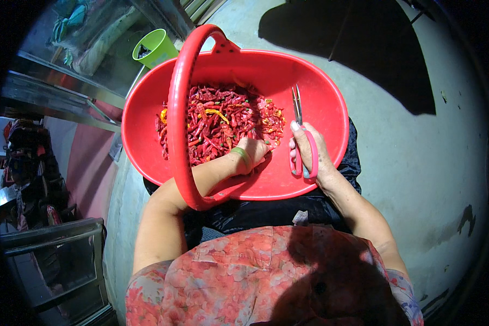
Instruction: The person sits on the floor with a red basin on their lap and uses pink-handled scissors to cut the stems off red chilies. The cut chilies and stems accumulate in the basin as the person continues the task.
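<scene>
A red plastic basket rests on my lap and holds a heap of dried red chilies. A few yellowish chilies lie among the red ones. Cut chili pieces are gathered on the heap's right side. My left hand, with a green bangle at the wrist, is low in the basket against the heap's near right edge. Its fingertips are partly hidden, so whether they pinch a chili is unclear. My right hand holds pink-handled scissors, blades pointing away from me and slightly apart.
The basket's arched handle crosses above my left forearm. Beyond the basket's far left rim stands a green bin with something dark inside. Glass-paned metal frames line the left. A dark shadow falls on the concrete floor.
</scene>
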The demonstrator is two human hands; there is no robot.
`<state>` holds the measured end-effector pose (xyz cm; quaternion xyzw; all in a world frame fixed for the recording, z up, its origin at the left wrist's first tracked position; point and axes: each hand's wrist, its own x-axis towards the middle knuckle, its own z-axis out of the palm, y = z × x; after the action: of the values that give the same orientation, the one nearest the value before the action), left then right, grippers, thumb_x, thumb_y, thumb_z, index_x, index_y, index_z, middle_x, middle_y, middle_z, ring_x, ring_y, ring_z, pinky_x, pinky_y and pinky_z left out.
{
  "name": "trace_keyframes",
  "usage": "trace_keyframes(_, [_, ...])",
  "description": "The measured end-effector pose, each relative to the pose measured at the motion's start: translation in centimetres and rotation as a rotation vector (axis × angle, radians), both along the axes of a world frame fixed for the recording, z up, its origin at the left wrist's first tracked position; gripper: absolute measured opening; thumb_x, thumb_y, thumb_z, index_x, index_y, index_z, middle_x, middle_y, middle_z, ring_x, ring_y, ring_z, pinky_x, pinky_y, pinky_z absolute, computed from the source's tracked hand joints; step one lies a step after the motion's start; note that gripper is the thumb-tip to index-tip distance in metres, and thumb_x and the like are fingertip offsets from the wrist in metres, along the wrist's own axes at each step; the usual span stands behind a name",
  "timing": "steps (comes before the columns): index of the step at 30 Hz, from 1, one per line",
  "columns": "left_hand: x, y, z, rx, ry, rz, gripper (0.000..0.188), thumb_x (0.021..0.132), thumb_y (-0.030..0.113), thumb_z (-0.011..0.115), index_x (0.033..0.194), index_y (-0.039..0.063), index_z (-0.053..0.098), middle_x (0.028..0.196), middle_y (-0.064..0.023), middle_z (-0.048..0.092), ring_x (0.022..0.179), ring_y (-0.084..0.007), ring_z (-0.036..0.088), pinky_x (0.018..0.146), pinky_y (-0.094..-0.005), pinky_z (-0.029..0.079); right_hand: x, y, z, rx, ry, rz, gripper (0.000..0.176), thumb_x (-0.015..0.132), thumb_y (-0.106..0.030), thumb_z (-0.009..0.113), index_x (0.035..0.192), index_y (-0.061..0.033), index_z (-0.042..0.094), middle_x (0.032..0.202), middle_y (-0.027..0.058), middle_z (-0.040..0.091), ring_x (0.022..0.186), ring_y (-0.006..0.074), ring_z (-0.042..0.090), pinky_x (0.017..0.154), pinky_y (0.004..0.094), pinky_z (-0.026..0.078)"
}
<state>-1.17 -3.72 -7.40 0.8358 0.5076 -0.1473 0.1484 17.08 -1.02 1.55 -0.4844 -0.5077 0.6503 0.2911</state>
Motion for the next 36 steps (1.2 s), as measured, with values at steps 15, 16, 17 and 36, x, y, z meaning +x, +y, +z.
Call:
trace_keyframes(15, [-2.7,1.4,8.2,-0.477,-1.36,0.957,0.014,0.091,0.02,0.049,0.09,0.007,0.054,0.07,-0.0034,0.059,0.051,-0.0076,0.052,0.046,-0.0191,0.039,-0.6,-0.2,1.6,0.169,-0.139,0.201,0.04,0.088,-0.038,0.051,0.102,-0.0003,0.051,0.093,0.0132,0.062,0.084,0.0177,0.06,0.074,0.029,0.047])
trace_keyframes(16, [-2.5,1.2,8.7,-0.51,-1.4,0.963,0.014,0.091,0.02,0.049,0.089,0.007,0.054,0.069,-0.003,0.059,0.052,-0.008,0.052,0.046,-0.0192,0.04,-0.7,-0.5,1.8,0.196,-0.099,0.247,0.041,0.088,-0.037,0.052,0.105,0.0004,0.05,0.098,0.0139,0.061,0.091,0.0182,0.059,0.08,0.0293,0.045])
trace_keyframes(17, [-2.3,1.1,9.0,-0.544,-1.484,0.922,0.014,0.091,0.02,0.05,0.089,0.007,0.054,0.069,-0.0026,0.059,0.052,-0.0083,0.053,0.046,-0.0194,0.04,-0.7,-0.6,1.8,0.21,-0.076,0.296,0.042,0.088,-0.036,0.052,0.109,0.001,0.05,0.104,0.0146,0.06,0.099,0.0188,0.057,0.086,0.0295,0.044])
trace_keyframes(36, [-1.2,0.5,8.0,-0.687,-1.662,0.915,0.013,0.09,0.014,0.048,0.087,0.002,0.053,0.074,-0.0057,0.059,0.058,-0.0105,0.056,0.047,-0.0209,0.045,-0.8,-1.1,2.4,0.273,-0.218,0.29,0.029,0.087,-0.029,0.055,0.098,-0.003,0.059,0.083,0.0093,0.066,0.083,0.0182,0.063,0.073,0.0298,0.047])
